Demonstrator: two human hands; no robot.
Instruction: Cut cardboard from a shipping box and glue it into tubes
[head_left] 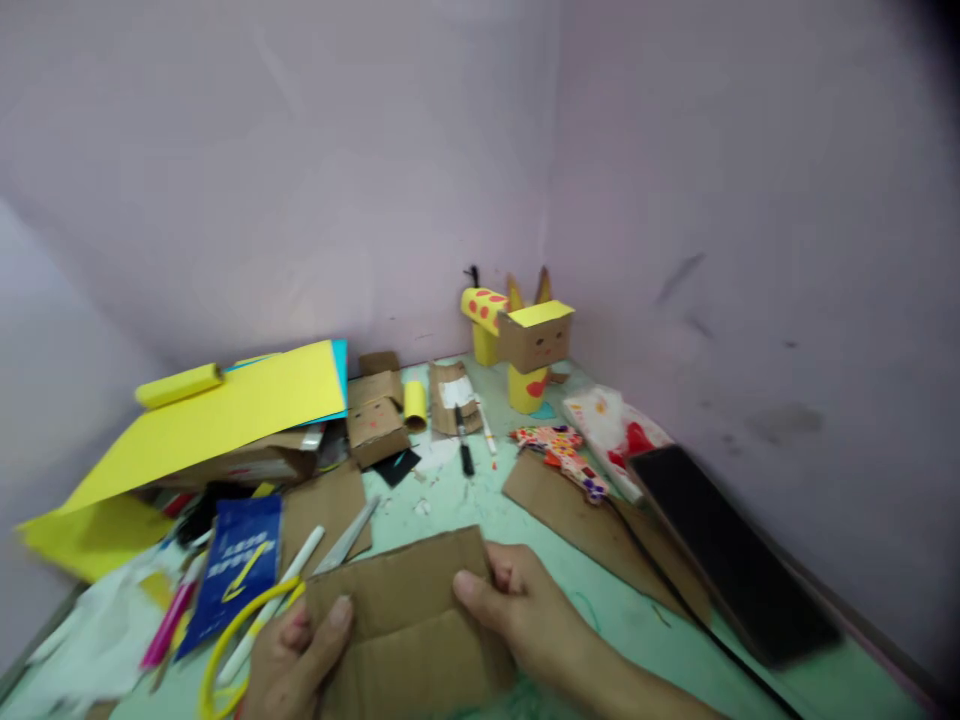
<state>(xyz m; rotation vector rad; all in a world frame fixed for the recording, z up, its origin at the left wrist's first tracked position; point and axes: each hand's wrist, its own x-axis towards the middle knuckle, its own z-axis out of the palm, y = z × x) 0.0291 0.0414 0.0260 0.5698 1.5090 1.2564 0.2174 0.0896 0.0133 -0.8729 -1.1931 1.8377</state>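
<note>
Between my two hands I hold a flat brown piece of cardboard with a crease across it, low over the table. My left hand pinches its left edge, thumb on the near face. On the right edge, my right hand grips it the same way, fingers behind. Scissors with yellow handles lie beside my left hand, blades pointing away past the cardboard. A white marker lies partly under the scissors, next to a blue packet.
A yellow and brown cardboard animal figure stands in the corner. Yellow sheets cover a box at left, near a small cardboard box with a drawn face. At right lie a dark phone-like slab, a black cable and more cardboard.
</note>
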